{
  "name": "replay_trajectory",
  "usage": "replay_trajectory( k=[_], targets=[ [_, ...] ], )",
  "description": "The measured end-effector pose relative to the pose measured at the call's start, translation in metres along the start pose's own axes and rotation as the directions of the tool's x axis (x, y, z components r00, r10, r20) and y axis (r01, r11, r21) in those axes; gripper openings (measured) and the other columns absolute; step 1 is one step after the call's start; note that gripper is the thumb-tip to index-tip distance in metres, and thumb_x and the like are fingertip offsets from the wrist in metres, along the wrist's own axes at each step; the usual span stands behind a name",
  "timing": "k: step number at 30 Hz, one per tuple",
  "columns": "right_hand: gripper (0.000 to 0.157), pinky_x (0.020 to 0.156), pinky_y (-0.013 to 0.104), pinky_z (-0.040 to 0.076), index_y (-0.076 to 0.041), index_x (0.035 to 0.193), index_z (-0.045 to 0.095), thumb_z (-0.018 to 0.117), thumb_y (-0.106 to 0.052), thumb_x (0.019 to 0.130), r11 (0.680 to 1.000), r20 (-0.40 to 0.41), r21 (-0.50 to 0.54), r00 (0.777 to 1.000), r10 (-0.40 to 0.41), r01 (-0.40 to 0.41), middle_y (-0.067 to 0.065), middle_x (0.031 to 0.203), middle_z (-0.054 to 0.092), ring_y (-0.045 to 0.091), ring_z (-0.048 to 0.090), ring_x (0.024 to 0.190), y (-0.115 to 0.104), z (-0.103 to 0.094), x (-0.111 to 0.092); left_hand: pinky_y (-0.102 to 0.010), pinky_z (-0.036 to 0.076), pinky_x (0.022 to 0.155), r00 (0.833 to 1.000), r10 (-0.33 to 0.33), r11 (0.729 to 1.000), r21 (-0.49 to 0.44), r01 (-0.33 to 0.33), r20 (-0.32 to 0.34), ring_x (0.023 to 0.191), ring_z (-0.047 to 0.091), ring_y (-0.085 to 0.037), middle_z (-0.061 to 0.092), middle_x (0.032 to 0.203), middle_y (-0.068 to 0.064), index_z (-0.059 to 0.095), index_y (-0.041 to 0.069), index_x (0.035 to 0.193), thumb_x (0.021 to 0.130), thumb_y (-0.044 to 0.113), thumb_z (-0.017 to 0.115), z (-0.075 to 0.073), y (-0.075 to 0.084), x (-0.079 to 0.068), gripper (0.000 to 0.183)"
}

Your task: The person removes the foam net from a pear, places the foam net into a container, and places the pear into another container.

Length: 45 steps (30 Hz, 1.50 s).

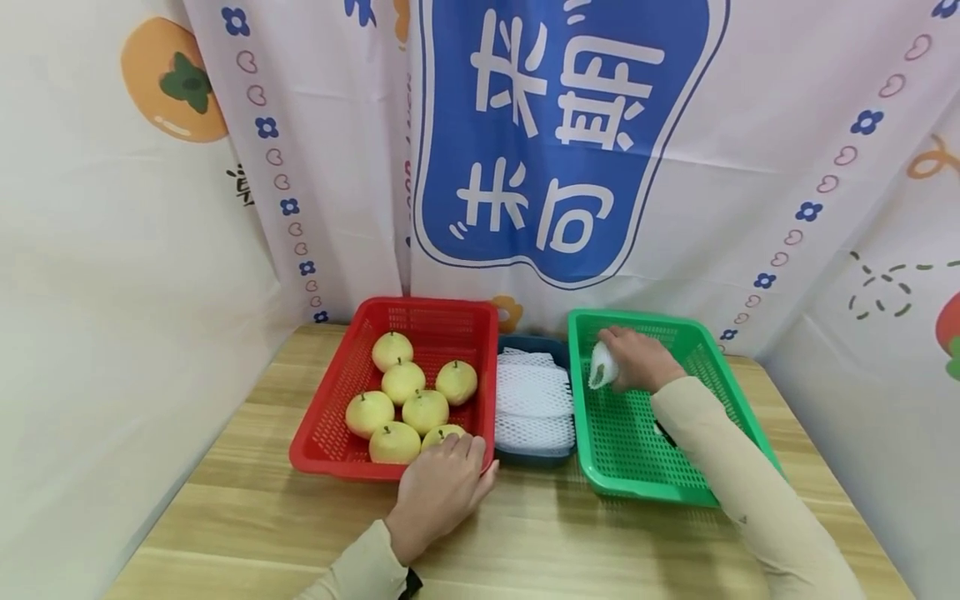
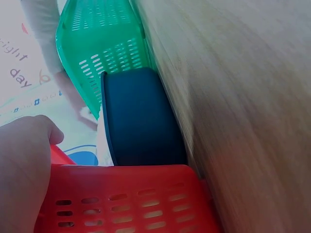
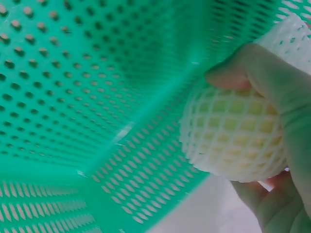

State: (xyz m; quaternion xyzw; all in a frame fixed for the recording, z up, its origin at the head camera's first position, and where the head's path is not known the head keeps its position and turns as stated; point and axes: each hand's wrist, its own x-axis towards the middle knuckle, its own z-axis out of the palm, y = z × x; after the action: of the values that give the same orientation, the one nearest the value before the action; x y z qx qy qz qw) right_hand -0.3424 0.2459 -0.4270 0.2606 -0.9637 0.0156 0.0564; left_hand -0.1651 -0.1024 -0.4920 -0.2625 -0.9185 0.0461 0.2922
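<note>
My right hand (image 1: pixel 641 360) holds a pale yellow pear (image 3: pixel 233 131) sleeved in a white foam net (image 3: pixel 291 41), inside the green basket (image 1: pixel 652 490). In the right wrist view the thumb lies across the netted pear, with fingers under it. My left hand (image 1: pixel 446 492) is at the front right corner of the red basket (image 1: pixel 345 468), fingers curled over the rim and thumb toward the outside. Its fingertips overlap the nearest pear (image 1: pixel 441 433), which is partly hidden. Several bare pears (image 1: pixel 425 410) with dark stems lie in the red basket.
Between the baskets stands a dark blue tray (image 2: pixel 141 116) with several white foam nets (image 1: pixel 534 392) stacked in it. A small dark-and-white thing (image 1: pixel 663 433) shows beside the right sleeve. The wooden table (image 1: pixel 570 533) ends at a printed cloth backdrop (image 1: pixel 337 208).
</note>
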Motion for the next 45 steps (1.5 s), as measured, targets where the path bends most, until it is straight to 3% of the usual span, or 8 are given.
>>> replay_trajectory(
  k=[6, 12, 19, 24, 28, 35, 40, 45],
  targets=[
    [0.073, 0.074, 0.045, 0.058, -0.005, 0.130, 0.060, 0.092, -0.010, 0.064, 0.999, 0.020, 0.034, 1.000, 0.022, -0.023, 0.012, 0.114, 0.068, 0.026, 0.065, 0.090, -0.018, -0.042, -0.008, -0.024, 0.056, 0.059, 1.000, -0.009, 1.000, 0.007, 0.009, 0.012, 0.066, 0.061, -0.013, 0.066, 0.073, 0.001, 0.063, 0.016, 0.093, 0.100, 0.051, 0.064, 0.000, -0.003, 0.000, 0.036],
    [0.080, 0.070, 0.042, 0.056, -0.006, 0.135, 0.059, 0.094, -0.022, 0.065, 1.000, 0.022, -0.029, 1.000, 0.008, -0.008, 0.011, 0.114, 0.068, 0.024, 0.064, 0.087, -0.036, -0.073, -0.022, -0.024, 0.057, 0.060, 0.999, -0.013, 1.000, -0.004, 0.013, 0.030, 0.066, 0.060, -0.013, 0.066, 0.073, 0.001, 0.063, 0.016, 0.094, 0.097, 0.051, 0.068, 0.001, -0.002, 0.000, 0.036],
    [0.073, 0.067, 0.039, 0.056, -0.009, 0.127, 0.062, 0.093, -0.033, 0.065, 0.993, 0.015, -0.101, 0.998, -0.059, 0.061, 0.009, 0.114, 0.070, 0.024, 0.064, 0.089, -0.078, -0.093, -0.041, -0.025, 0.058, 0.061, 0.999, -0.011, 1.000, -0.004, 0.011, 0.038, 0.066, 0.059, -0.013, 0.067, 0.074, 0.000, 0.063, 0.015, 0.094, 0.096, 0.052, 0.068, -0.001, -0.003, 0.000, 0.037],
    [0.077, 0.064, 0.035, 0.057, -0.012, 0.127, 0.064, 0.095, -0.043, 0.063, 0.983, 0.057, -0.135, 0.991, -0.122, 0.128, 0.007, 0.117, 0.072, 0.022, 0.066, 0.093, -0.119, -0.100, -0.058, -0.025, 0.057, 0.059, 1.000, -0.006, 1.000, -0.009, 0.006, 0.011, 0.065, 0.059, -0.014, 0.065, 0.072, 0.000, 0.063, 0.015, 0.093, 0.096, 0.051, 0.070, 0.001, -0.003, 0.000, 0.037],
    [0.080, 0.061, 0.031, 0.055, -0.013, 0.126, 0.064, 0.094, -0.048, 0.060, 0.968, 0.106, -0.160, 0.978, -0.180, 0.195, 0.005, 0.117, 0.073, 0.019, 0.065, 0.092, -0.153, -0.100, -0.072, -0.025, 0.054, 0.056, 1.000, 0.002, 1.000, -0.008, -0.002, -0.021, 0.065, 0.059, -0.015, 0.063, 0.070, 0.001, 0.061, 0.015, 0.091, 0.097, 0.050, 0.069, 0.003, -0.003, -0.001, 0.036],
    [0.069, 0.056, 0.028, 0.050, -0.015, 0.106, 0.064, 0.089, -0.057, 0.058, 0.917, 0.142, -0.228, 0.943, -0.300, 0.326, -0.002, 0.093, 0.068, 0.014, 0.061, 0.077, -0.200, -0.087, -0.095, -0.027, 0.052, 0.055, 0.997, 0.014, 1.000, -0.001, -0.014, -0.077, 0.065, 0.060, -0.017, 0.061, 0.069, 0.000, 0.060, 0.014, 0.090, 0.097, 0.047, 0.066, 0.005, -0.002, 0.000, 0.034],
    [0.069, 0.056, 0.029, 0.050, -0.018, 0.100, 0.062, 0.087, -0.067, 0.058, 0.892, 0.223, -0.233, 0.914, -0.339, 0.388, -0.006, 0.085, 0.065, 0.012, 0.063, 0.073, -0.219, -0.067, -0.105, -0.030, 0.051, 0.054, 0.992, 0.026, 1.000, -0.013, -0.028, -0.124, 0.066, 0.061, -0.018, 0.059, 0.069, -0.001, 0.059, 0.013, 0.088, 0.099, 0.044, 0.062, 0.008, -0.002, -0.001, 0.033],
    [0.067, 0.054, 0.028, 0.048, -0.020, 0.098, 0.064, 0.087, -0.069, 0.057, 0.891, 0.296, -0.223, 0.898, -0.325, 0.396, -0.007, 0.081, 0.065, 0.010, 0.061, 0.068, -0.227, -0.036, -0.107, -0.028, 0.053, 0.056, 0.996, 0.017, 1.000, -0.011, -0.018, -0.088, 0.066, 0.062, -0.017, 0.061, 0.070, 0.000, 0.061, 0.014, 0.090, 0.100, 0.046, 0.062, 0.007, -0.001, -0.001, 0.033]
  ],
)
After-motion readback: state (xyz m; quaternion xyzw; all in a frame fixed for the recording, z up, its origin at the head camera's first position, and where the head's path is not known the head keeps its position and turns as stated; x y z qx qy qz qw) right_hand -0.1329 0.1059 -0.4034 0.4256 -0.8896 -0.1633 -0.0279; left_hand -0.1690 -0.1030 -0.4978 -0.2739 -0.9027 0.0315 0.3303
